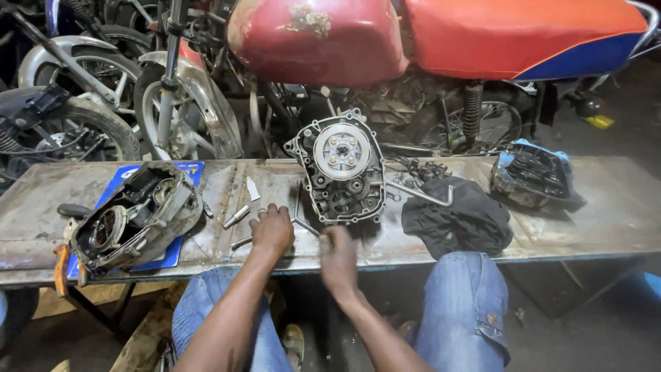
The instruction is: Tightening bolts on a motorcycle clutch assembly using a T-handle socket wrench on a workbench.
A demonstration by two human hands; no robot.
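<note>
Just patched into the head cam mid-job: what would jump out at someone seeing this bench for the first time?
The opened engine case with its round clutch plate stands upright at the middle of the metal bench, just beyond both hands. The left hand rests on a T-shaped wrench; the right hand is blurred beside it. Behind looms a red motorcycle, and another engine cover lies on a blue sheet at left.

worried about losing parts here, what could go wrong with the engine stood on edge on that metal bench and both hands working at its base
1. The open grey engine case stands on edge with neither the left hand nor the right hand gripping it; it might tip.
2. Small loose metal pins lie near the scratched metal bench's front edge and could roll off.
</note>
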